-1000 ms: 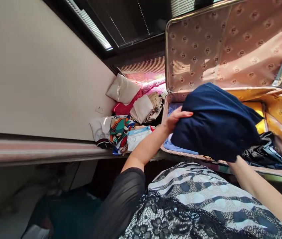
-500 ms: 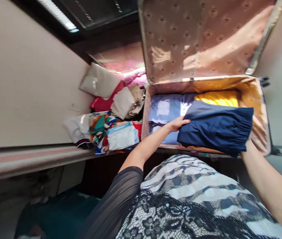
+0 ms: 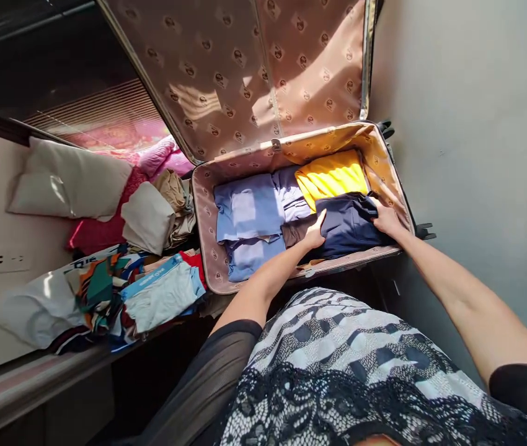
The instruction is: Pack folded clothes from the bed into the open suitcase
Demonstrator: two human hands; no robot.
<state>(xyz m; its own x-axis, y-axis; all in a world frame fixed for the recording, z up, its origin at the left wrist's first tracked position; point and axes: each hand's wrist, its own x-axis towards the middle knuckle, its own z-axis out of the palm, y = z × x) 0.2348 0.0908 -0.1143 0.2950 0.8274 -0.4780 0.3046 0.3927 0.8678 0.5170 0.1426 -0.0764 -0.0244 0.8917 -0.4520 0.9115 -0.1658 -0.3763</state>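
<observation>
A folded navy garment (image 3: 348, 226) lies in the front right part of the open suitcase (image 3: 210, 248). My left hand (image 3: 314, 234) grips its left edge, thumb on top and the fingers partly hidden. At its right edge, close to the suitcase wall, my right hand (image 3: 385, 218) is closed on the cloth. Behind the navy garment is a folded yellow garment (image 3: 333, 176). Folded blue-lilac clothes (image 3: 249, 207) fill the left part, and a dark brown cloth (image 3: 297, 230) shows beside my left hand.
The raised suitcase lid (image 3: 245, 68) stands at the back. Left of the suitcase are a pale blue folded cloth (image 3: 165, 297), a multicoloured clothes pile (image 3: 100, 291), a white cloth (image 3: 147, 214) and a white pillow (image 3: 72, 179). A grey wall (image 3: 468, 155) borders the right side.
The navy garment has gone from being held above the suitcase to lying down inside it, with both hands still on it. My right hand, hidden under it before, now shows. The view has shifted.
</observation>
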